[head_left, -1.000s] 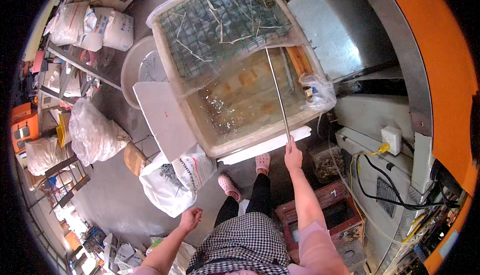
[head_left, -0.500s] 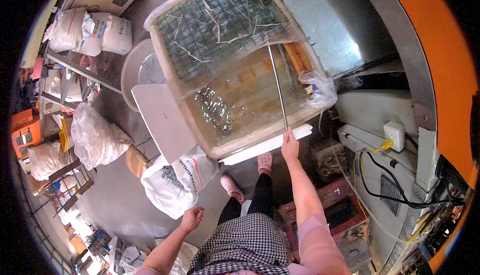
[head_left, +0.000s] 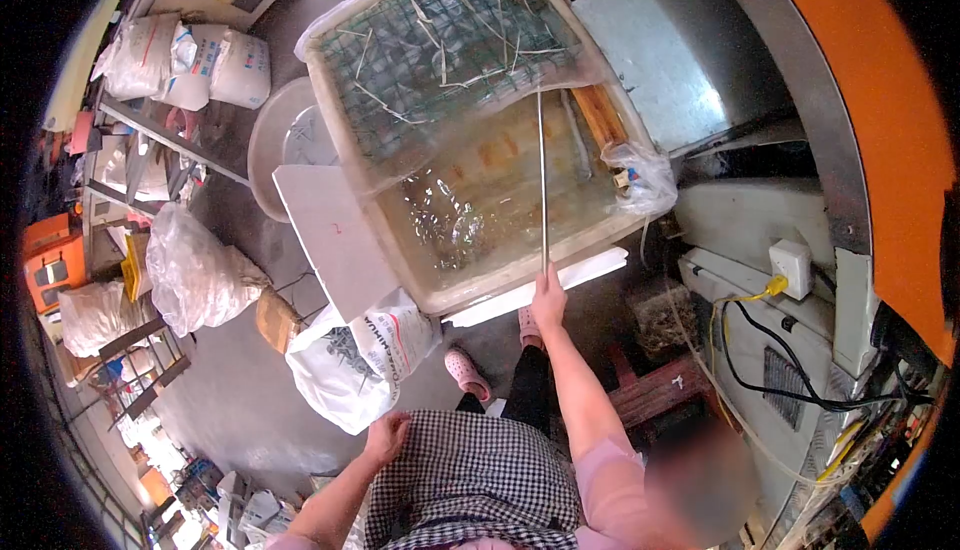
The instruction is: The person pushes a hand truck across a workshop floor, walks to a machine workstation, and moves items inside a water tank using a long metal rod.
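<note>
My right hand (head_left: 547, 300) is closed round the near end of a thin metal rod (head_left: 543, 180). The rod reaches forward over the water of a large pale tub (head_left: 480, 295), its far end by the edge of a green net (head_left: 400, 70) under clear plastic film. White strips lie across the net. Near the checkered apron (head_left: 470, 470), at its left edge, my left hand (head_left: 388, 437) has its fingers curled; whether it grips the cloth is hard to make out.
A white panel (head_left: 335, 240) leans at the tub's left side, above an open white sack (head_left: 350, 360). Behind it is a round basin (head_left: 265, 150). A metal sheet (head_left: 650, 50) and a grey cabinet with a socket (head_left: 790, 268) stand right. A red frame (head_left: 650, 390) is low right.
My right hand has moved left, and the rod now stands more upright in view. My left hand is closer to the apron, whose left side has spread outward. A blurred round shape has appeared lower right.
</note>
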{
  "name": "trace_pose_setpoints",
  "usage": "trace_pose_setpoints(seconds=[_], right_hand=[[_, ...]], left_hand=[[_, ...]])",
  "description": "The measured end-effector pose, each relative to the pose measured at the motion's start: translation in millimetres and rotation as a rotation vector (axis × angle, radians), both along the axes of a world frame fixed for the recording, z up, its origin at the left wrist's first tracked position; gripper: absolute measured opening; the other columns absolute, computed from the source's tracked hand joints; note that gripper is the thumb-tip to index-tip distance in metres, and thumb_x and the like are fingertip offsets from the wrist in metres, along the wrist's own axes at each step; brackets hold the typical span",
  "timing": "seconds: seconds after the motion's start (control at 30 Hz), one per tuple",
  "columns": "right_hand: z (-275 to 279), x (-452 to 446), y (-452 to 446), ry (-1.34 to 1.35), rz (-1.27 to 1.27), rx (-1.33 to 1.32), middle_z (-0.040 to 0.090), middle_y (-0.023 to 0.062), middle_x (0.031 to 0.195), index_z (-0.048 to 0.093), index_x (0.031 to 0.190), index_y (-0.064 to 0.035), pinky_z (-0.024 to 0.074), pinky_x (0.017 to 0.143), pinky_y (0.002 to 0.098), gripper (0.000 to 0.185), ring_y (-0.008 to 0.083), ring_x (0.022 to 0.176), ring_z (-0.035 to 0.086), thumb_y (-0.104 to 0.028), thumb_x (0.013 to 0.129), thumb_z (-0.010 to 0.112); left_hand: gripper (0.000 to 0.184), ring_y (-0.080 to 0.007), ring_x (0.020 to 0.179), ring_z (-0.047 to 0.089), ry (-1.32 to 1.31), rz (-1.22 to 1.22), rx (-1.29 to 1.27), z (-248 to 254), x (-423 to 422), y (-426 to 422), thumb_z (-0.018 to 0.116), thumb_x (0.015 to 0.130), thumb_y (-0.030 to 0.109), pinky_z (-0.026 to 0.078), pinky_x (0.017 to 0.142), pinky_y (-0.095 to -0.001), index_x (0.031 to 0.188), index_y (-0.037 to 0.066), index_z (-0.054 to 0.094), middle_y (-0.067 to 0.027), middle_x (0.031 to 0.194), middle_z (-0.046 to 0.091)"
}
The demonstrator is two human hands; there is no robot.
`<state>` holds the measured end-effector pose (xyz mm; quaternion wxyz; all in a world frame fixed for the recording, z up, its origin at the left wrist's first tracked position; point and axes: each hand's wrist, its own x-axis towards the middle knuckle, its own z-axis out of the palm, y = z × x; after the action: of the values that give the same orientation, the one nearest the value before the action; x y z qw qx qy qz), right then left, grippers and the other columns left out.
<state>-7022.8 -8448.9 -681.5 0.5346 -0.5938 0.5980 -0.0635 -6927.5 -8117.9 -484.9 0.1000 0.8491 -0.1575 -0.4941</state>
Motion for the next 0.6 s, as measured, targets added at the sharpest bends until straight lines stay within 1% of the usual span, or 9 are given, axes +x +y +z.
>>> trace_pose_setpoints(seconds=[0.07, 0.1, 0.17, 0.2, 0.23, 0.3, 0.37, 0.4, 0.6], right_hand=[[6, -23, 12, 0.004, 0.046, -0.175, 0.057, 0.0266, 0.089, 0.041, 0.122, -0.0033, 0.0442, 0.068, 0.0427, 0.042, 0.0392, 0.083, 0.056, -0.026, 0.087, 0.044], [11, -37, 17, 0.003, 0.054, -0.179, 0.057, 0.0266, 0.089, 0.041, 0.122, -0.0033, 0.0442, 0.068, 0.0427, 0.042, 0.0392, 0.083, 0.056, -0.026, 0.087, 0.044], [32, -64, 24, 0.012, 0.091, -0.280, 0.057, 0.0264, 0.086, 0.042, 0.122, -0.0064, 0.0443, 0.065, 0.0438, 0.040, 0.0403, 0.080, 0.056, -0.026, 0.087, 0.043], [46, -78, 25, 0.069, 0.126, -0.242, 0.058, 0.0259, 0.083, 0.041, 0.123, -0.0079, 0.0443, 0.063, 0.0444, 0.040, 0.0406, 0.077, 0.056, -0.026, 0.087, 0.043], [65, -93, 27, 0.127, 0.161, -0.204, 0.058, 0.0255, 0.080, 0.040, 0.124, -0.0094, 0.0443, 0.061, 0.0449, 0.040, 0.0408, 0.074, 0.056, -0.026, 0.087, 0.042], [90, -127, 32, 0.197, 0.241, -0.230, 0.058, 0.0238, 0.075, 0.037, 0.126, -0.0117, 0.0433, 0.055, 0.0456, 0.042, 0.0403, 0.068, 0.056, -0.027, 0.088, 0.042], [114, -160, 37, 0.340, 0.343, -0.142, 0.058, 0.0214, 0.070, 0.032, 0.129, -0.0148, 0.0428, 0.054, 0.0450, 0.044, 0.0393, 0.063, 0.056, -0.027, 0.088, 0.042], [147, -162, 31, 0.419, 0.408, -0.006, 0.057, 0.0195, 0.067, 0.031, 0.130, -0.0171, 0.0427, 0.054, 0.0449, 0.044, 0.0370, 0.059, 0.055, -0.028, 0.089, 0.040], [176, -203, 34, 0.396, 0.670, -0.065, 0.056, 0.0190, 0.067, 0.031, 0.131, -0.0186, 0.0423, 0.056, 0.0442, 0.044, 0.0342, 0.062, 0.055, -0.029, 0.089, 0.041]], left_hand=[[0.016, -0.0207, 0.060, 0.059, -0.027, 0.034, -0.019, -5, -4, 22, 0.053, 0.081, 0.013, 0.047, 0.060, -0.0299, 0.089, 0.000, 0.059, -0.0143, 0.070, 0.061], [0.015, -0.0224, 0.062, 0.060, -0.054, 0.062, -0.033, -8, -7, 33, 0.053, 0.081, 0.012, 0.047, 0.061, -0.0308, 0.088, 0.000, 0.060, -0.0150, 0.071, 0.061], [0.015, -0.0232, 0.063, 0.060, -0.062, 0.066, -0.023, 22, -3, 12, 0.053, 0.080, 0.012, 0.047, 0.061, -0.0314, 0.088, 0.000, 0.060, -0.0150, 0.071, 0.061], [0.015, -0.0240, 0.065, 0.061, -0.071, 0.060, -0.014, 33, -2, 4, 0.054, 0.080, 0.011, 0.047, 0.062, -0.0320, 0.087, 0.000, 0.060, -0.0150, 0.070, 0.061], [0.015, -0.0229, 0.064, 0.061, -0.091, 0.027, -0.043, 21, -5, 27, 0.052, 0.080, 0.012, 0.047, 0.061, -0.0317, 0.087, 0.001, 0.060, -0.0145, 0.069, 0.061], [0.015, -0.0237, 0.063, 0.061, -0.108, 0.040, -0.065, 26, -4, 33, 0.052, 0.080, 0.012, 0.047, 0.061, -0.0320, 0.087, 0.001, 0.060, -0.0149, 0.069, 0.061], [0.015, -0.0280, 0.064, 0.060, -0.111, 0.095, -0.093, 49, -1, 22, 0.052, 0.080, 0.012, 0.047, 0.061, -0.0341, 0.085, 0.001, 0.060, -0.0165, 0.069, 0.060], [0.015, -0.0280, 0.064, 0.060, -0.120, 0.108, -0.100, 49, -1, 28, 0.052, 0.080, 0.012, 0.047, 0.061, -0.0341, 0.085, 0.001, 0.060, -0.0165, 0.069, 0.060], [0.016, -0.0302, 0.067, 0.060, -0.121, 0.126, -0.071, 61, -1, 54, 0.052, 0.079, 0.015, 0.047, 0.063, -0.0355, 0.084, 0.002, 0.060, -0.0177, 0.071, 0.060]])
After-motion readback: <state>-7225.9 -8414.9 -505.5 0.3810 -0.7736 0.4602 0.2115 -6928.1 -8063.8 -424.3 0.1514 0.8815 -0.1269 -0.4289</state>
